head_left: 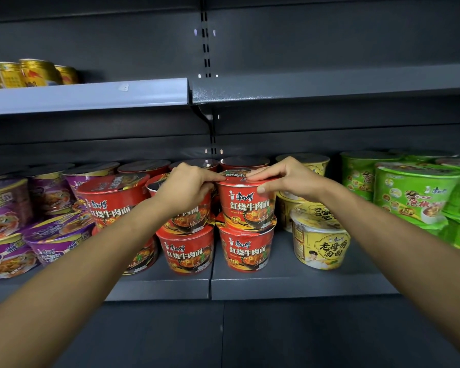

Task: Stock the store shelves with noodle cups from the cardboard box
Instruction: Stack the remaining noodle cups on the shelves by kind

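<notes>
A red noodle cup stands on top of another red cup on the dark lower shelf. My right hand holds the upper cup at its right rim, fingers on the lid and thumb on the side. My left hand touches the lid's left edge with its fingertips, lying over a neighbouring stacked red cup. More red cups stand to the left and behind. The cardboard box is out of view.
Purple cups fill the shelf's left end, yellow cups sit right of the red stack, green cups at far right. Gold cans stand on the upper left shelf. Bare shelf lies in front of the yellow cup.
</notes>
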A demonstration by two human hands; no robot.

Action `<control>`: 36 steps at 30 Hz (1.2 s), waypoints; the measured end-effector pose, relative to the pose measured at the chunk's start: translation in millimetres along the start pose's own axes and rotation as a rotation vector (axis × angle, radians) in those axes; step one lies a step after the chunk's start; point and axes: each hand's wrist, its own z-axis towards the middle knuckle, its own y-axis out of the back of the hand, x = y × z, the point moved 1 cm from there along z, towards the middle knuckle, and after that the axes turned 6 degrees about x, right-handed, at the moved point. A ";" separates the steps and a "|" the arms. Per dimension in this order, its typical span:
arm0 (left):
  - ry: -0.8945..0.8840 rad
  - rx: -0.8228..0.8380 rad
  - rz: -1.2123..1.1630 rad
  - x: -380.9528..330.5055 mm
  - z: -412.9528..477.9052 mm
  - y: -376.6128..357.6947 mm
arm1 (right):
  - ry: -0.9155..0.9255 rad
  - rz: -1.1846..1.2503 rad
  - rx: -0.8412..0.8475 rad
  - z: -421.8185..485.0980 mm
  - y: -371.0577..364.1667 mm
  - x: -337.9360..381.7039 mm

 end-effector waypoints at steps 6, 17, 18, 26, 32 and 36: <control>0.007 0.007 0.006 -2.3 -0.5 1.4 | -0.019 -0.046 0.006 -1.5 -0.4 5.0; 0.025 0.116 0.030 -12.3 3.4 15.1 | -0.071 -0.418 0.050 -4.1 -2.2 30.9; 0.026 0.110 0.034 -14.2 2.5 15.9 | -0.068 -0.450 0.051 -5.0 -2.9 33.2; -0.025 -0.180 0.010 -25.7 -19.3 32.7 | 0.216 -0.491 -0.121 -0.5 -31.5 67.2; 0.025 -0.238 0.036 -6.1 -62.5 55.6 | 0.295 -0.467 -0.090 10.7 -79.0 94.6; 0.058 -0.240 0.044 16.9 -106.5 73.8 | 0.308 -0.460 -0.020 19.5 -122.5 113.7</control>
